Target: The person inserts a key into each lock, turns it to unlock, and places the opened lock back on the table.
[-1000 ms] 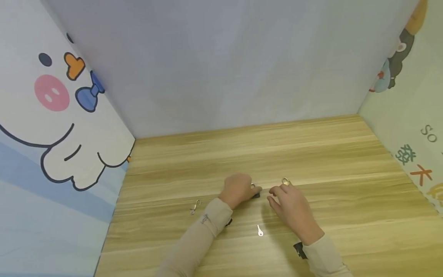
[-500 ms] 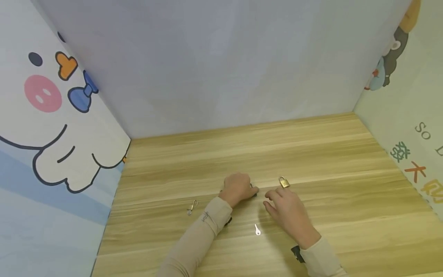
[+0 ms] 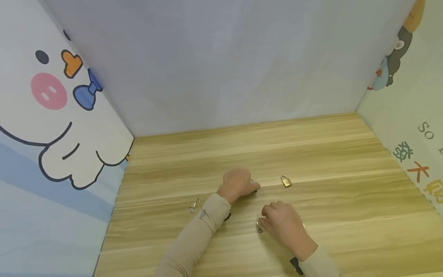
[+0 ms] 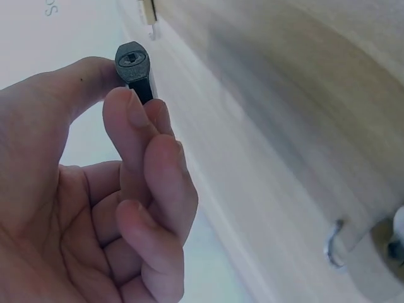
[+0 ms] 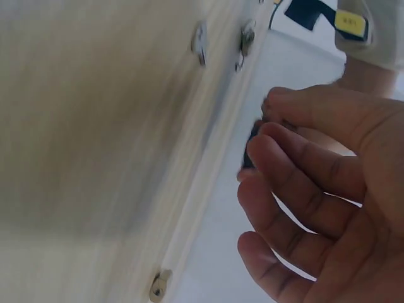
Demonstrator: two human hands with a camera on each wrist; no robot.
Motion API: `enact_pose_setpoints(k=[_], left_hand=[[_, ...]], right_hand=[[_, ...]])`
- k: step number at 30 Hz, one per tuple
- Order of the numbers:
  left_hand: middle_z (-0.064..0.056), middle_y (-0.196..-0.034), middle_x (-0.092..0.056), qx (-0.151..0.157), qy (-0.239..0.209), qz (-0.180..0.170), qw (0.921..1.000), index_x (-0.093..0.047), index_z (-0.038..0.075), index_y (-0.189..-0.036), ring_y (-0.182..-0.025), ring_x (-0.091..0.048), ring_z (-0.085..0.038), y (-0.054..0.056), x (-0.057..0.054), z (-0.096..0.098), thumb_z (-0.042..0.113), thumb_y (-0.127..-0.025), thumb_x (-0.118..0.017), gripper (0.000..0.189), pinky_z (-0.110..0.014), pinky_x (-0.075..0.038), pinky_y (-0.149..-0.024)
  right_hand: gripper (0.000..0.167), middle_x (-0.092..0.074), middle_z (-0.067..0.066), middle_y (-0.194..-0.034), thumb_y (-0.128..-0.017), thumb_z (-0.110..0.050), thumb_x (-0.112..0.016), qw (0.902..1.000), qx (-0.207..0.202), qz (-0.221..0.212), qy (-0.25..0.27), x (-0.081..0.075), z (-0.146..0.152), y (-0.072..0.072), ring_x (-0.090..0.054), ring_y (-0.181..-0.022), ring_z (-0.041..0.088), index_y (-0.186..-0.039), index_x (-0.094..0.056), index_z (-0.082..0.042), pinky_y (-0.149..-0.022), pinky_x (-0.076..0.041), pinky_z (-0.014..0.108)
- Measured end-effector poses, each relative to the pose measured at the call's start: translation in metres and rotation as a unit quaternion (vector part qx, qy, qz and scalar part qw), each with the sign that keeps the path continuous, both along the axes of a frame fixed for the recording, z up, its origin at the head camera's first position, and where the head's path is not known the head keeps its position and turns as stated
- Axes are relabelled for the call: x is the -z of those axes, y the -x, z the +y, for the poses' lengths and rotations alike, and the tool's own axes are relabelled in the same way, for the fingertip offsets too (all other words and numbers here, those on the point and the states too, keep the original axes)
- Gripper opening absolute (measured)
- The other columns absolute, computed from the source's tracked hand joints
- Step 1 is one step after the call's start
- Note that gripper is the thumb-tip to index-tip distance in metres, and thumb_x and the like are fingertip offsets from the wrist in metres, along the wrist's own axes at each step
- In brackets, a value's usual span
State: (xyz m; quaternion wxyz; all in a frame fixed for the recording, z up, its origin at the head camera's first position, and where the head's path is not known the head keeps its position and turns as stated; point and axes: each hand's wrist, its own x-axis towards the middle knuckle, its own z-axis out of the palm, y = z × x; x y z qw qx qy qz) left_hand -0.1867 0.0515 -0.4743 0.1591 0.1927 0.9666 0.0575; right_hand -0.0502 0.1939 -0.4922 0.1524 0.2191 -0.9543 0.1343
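In the head view, the left hand [image 3: 238, 184] pinches the black lock [image 3: 255, 191] near the middle of the worktop [image 3: 207, 161], the shackle showing just above the thumb. The right hand [image 3: 282, 223] is nearer the body, fingers loosely bent and thumb apart from them. Just beside that thumb lies a key [image 3: 259, 228]; whether they touch cannot be told. The brass lock [image 3: 286, 181] lies beyond the right hand, and the small lock [image 3: 195, 204], shackle raised, lies left of the left hand. A small bright piece [image 3: 303, 225] peeks out beside the right hand, mostly hidden.

In the left wrist view, thumb and forefinger pinch the black lock, its keyhole end towards the camera; the other fingers curl below.

In the right wrist view, the fingers are bent and separated, with nothing plainly held between them. The black lock appears behind the fingertips, partly hidden.
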Motion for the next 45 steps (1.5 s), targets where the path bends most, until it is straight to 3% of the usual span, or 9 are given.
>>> enact_pose_setpoints(k=[5, 12, 17, 22, 29, 35, 40, 45], left_hand=[[0.006, -0.05, -0.031, 0.007, -0.006, 0.014, 0.9999, -0.038, 0.019, -0.055, -0.045, -0.03, -0.009, -0.003, -0.009, -0.004, 0.054, -0.088, -0.061, 0.053, -0.025, -0.026, -0.039], [0.008, -0.045, -0.025, 0.018, -0.013, 0.021, 0.9995, -0.037, 0.02, -0.052, -0.042, -0.022, -0.007, -0.008, -0.021, -0.009, 0.054, -0.088, -0.061, 0.056, -0.024, -0.02, -0.038], [0.009, -0.044, -0.023, 0.022, -0.019, 0.013, 0.9995, -0.037, 0.02, -0.051, -0.041, -0.019, -0.006, -0.011, -0.026, -0.01, 0.055, -0.088, -0.062, 0.057, -0.022, -0.018, -0.038], [0.009, -0.045, -0.024, 0.018, -0.03, 0.007, 0.9994, -0.037, 0.02, -0.052, -0.042, -0.021, -0.006, -0.009, -0.024, -0.009, 0.054, -0.086, -0.064, 0.055, -0.022, -0.019, -0.038], [0.008, -0.047, -0.022, 0.015, -0.026, 0.012, 0.9995, -0.035, 0.02, -0.053, -0.044, -0.021, -0.007, -0.008, -0.023, -0.011, 0.055, -0.086, -0.064, 0.056, -0.024, -0.017, -0.039], [0.008, -0.048, -0.022, 0.015, -0.033, 0.013, 0.9992, -0.035, 0.021, -0.054, -0.045, -0.021, -0.007, -0.007, -0.019, -0.013, 0.053, -0.086, -0.064, 0.054, -0.024, -0.018, -0.039], [0.008, -0.047, -0.023, 0.017, -0.03, 0.016, 0.9993, -0.035, 0.02, -0.054, -0.044, -0.02, -0.007, -0.006, -0.017, -0.014, 0.053, -0.086, -0.064, 0.055, -0.023, -0.017, -0.039], [0.009, -0.047, -0.022, 0.014, -0.033, 0.021, 0.9991, -0.035, 0.02, -0.054, -0.044, -0.019, -0.006, -0.005, -0.015, -0.015, 0.053, -0.086, -0.064, 0.055, -0.023, -0.017, -0.039]], right_hand=[[0.018, -0.058, -0.006, -0.065, -0.075, -0.021, -0.086, 0.9969, 0.024, -0.071, -0.025, 0.004, -0.01, -0.007, -0.051, -0.057, 0.01, -0.074, -0.069, -0.013, -0.054, -0.043, 0.027], [0.017, -0.062, -0.005, -0.064, -0.077, -0.021, -0.085, 0.9927, 0.034, -0.107, -0.044, 0.015, -0.018, -0.013, -0.053, -0.055, 0.009, -0.071, -0.07, -0.015, -0.053, -0.044, 0.027], [0.016, -0.064, -0.003, -0.065, -0.077, -0.018, -0.085, 0.9886, 0.052, -0.14, -0.021, 0.016, -0.022, -0.015, -0.054, -0.056, 0.008, -0.071, -0.071, -0.014, -0.056, -0.047, 0.026], [0.018, -0.061, -0.004, -0.065, -0.079, -0.015, -0.083, 0.9757, 0.077, -0.205, 0.012, 0.016, -0.023, -0.015, -0.05, -0.058, 0.007, -0.071, -0.067, -0.012, -0.054, -0.046, 0.025], [0.017, -0.065, 0.002, -0.075, -0.082, -0.011, -0.081, 0.9628, 0.063, -0.256, 0.057, 0.016, -0.019, -0.012, -0.058, -0.064, 0.014, -0.078, -0.064, -0.008, -0.06, -0.052, 0.028], [0.013, -0.063, -0.002, -0.076, -0.085, -0.008, -0.077, 0.9407, 0.042, -0.304, 0.145, 0.021, -0.013, -0.01, -0.057, -0.066, 0.012, -0.081, -0.064, -0.008, -0.06, -0.051, 0.028], [0.011, -0.06, -0.005, -0.076, -0.09, -0.01, -0.072, 0.9073, 0.041, -0.343, 0.24, 0.023, -0.01, -0.006, -0.056, -0.066, 0.011, -0.085, -0.063, -0.008, -0.058, -0.049, 0.026], [0.009, -0.066, -0.001, -0.08, -0.091, -0.012, -0.072, 0.8738, 0.062, -0.335, 0.347, 0.025, -0.009, 0.002, -0.063, -0.069, 0.015, -0.09, -0.067, -0.006, -0.06, -0.053, 0.026]])
